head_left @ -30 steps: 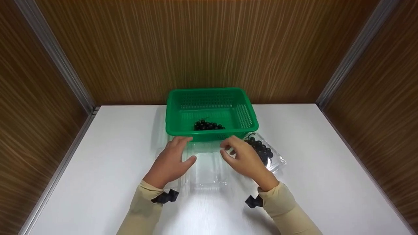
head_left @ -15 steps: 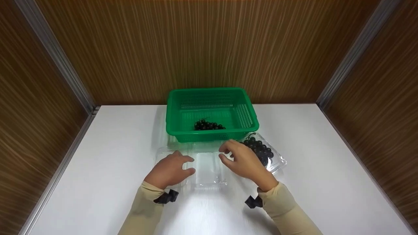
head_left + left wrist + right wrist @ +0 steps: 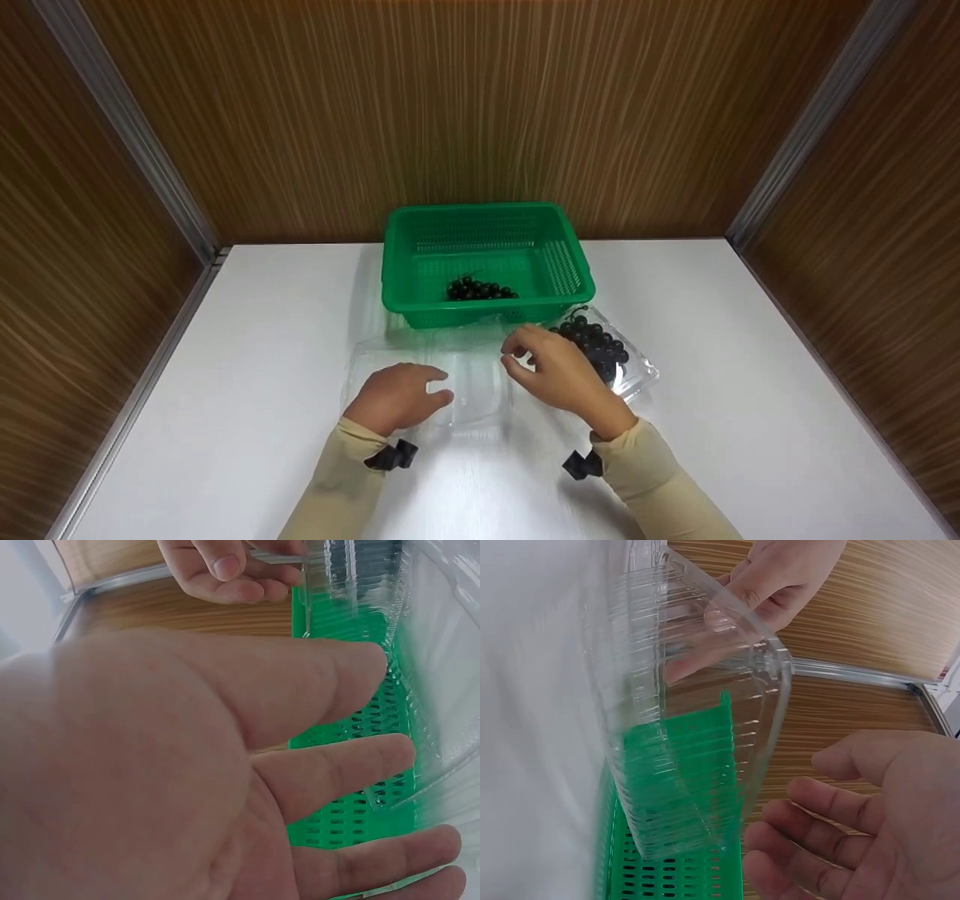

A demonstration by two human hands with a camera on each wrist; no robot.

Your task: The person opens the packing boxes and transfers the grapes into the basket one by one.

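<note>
A clear plastic clamshell box (image 3: 478, 394) with its lid laid open stands on the table in front of the green basket. My left hand (image 3: 400, 394) is over its left half, thumb and fingers extended and apart; in the left wrist view the fingertips are right at the clear plastic (image 3: 442, 690). On the box's right side is my right hand (image 3: 551, 367), fingers loosely bent with nothing in them. The right wrist view shows the ribbed box wall (image 3: 697, 720) beside that hand (image 3: 855, 825). A dark grape bunch (image 3: 480, 289) lies inside the basket.
The green basket (image 3: 487, 307) stands at the back against the wood-grain wall (image 3: 480, 112). To the right, partly behind my right hand, a second clear box (image 3: 642, 367) contains a dark grape bunch (image 3: 598, 343). Wood-grain panels flank the white table (image 3: 735, 390).
My left hand has drawn back toward me from near the basket, then edged right. The open clamshell box has shifted slightly left. My right hand moved back slightly; the grapes have stayed put.
</note>
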